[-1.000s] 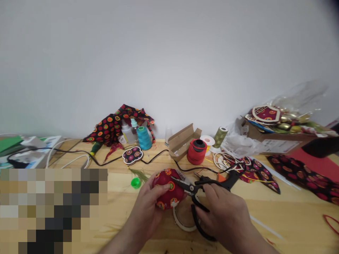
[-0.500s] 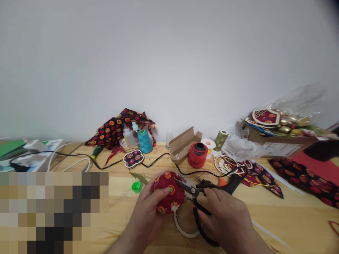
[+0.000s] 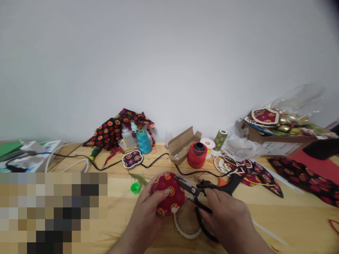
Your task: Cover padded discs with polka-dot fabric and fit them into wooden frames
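Gripping a fabric-covered disc [image 3: 165,203] in my left hand [image 3: 150,207] — thumb across the printed face, fingers curled behind, so probably a steadying pinch that leaves its right rim exposed. The disc is front and centre, above the table [image 3: 119,201]. My right hand [image 3: 227,213] is wrapped round the handles of black scissors [image 3: 199,201], blades angled up and left over the disc's upper right edge; whether cloth sits between them, can't tell. Held that way, I judge, so the tips meet the rim without crossing my left thumb. Below, a pale ring [image 3: 187,235] pokes out between disc and handles; contact with the disc is unclear. Room now: tightest past the blades, where a black glue gun [image 3: 234,183] lies just beyond my right knuckles and a black cord [image 3: 159,154] runs behind. Green cap [image 3: 135,188] sits near my left wrist's outer side. Bare wood opens right of my right forearm, broken by a white stick [image 3: 270,233] — also a smaller patch left of the left forearm.
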`<state>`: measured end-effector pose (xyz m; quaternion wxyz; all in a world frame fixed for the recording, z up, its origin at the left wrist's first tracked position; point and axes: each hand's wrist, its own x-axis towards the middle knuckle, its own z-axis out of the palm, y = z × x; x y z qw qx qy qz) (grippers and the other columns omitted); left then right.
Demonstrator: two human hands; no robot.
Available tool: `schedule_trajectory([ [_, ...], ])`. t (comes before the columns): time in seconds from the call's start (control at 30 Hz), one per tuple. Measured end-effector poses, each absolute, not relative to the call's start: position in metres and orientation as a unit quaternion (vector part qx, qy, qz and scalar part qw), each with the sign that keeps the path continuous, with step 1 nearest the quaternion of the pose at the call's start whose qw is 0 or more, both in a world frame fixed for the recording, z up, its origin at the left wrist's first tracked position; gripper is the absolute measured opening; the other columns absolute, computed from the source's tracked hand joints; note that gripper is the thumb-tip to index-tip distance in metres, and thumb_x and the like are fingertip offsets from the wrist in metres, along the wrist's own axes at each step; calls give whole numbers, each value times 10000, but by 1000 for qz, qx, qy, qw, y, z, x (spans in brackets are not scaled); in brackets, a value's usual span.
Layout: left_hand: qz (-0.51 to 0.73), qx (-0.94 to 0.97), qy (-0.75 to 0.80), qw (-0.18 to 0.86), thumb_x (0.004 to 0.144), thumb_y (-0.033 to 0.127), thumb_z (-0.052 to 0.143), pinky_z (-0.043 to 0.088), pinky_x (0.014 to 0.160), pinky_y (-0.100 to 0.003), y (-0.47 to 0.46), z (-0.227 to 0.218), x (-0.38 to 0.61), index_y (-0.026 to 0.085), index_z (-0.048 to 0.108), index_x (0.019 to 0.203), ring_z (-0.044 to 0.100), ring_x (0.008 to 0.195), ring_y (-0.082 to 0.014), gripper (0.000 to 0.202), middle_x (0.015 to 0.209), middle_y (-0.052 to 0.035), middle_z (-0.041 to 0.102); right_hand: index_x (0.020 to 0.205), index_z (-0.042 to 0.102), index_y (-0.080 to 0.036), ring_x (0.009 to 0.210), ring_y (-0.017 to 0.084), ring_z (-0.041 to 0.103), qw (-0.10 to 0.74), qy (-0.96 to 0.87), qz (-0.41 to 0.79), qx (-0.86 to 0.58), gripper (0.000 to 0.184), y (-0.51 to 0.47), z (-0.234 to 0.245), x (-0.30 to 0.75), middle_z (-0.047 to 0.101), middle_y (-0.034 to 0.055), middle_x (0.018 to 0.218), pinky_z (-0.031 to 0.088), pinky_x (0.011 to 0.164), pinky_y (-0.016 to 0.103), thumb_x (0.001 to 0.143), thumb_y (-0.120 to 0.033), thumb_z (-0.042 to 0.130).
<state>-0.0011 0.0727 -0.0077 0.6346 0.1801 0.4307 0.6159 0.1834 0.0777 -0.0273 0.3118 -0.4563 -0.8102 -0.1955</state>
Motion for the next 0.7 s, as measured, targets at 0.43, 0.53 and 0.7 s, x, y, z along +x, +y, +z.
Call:
schedule_trajectory([
  [0.43,611,183,438,634,593,103,762,604,646,-387,72,-7,-1,129,642,1028,709,714,-244,452,881,-106,760,680,594,-192,461,181,637,299,-816,-167,-465,405,77,-28,185,653,42,552,379,439,286,960,-295,320],
  [0.53,613,179,437,634,597,91,758,603,658,-398,72,-7,-2,132,630,1039,710,732,-245,462,892,-108,760,670,596,-197,455,183,635,301,-816,-155,-469,378,77,-28,186,651,34,548,383,439,289,938,-271,339],
  [0.7,612,177,438,634,598,90,757,606,641,-407,72,-7,-1,135,619,1052,707,722,-246,476,888,-104,758,667,593,-200,450,176,635,296,-820,-150,-466,368,77,-28,187,651,27,539,370,430,285,928,-250,339],
])
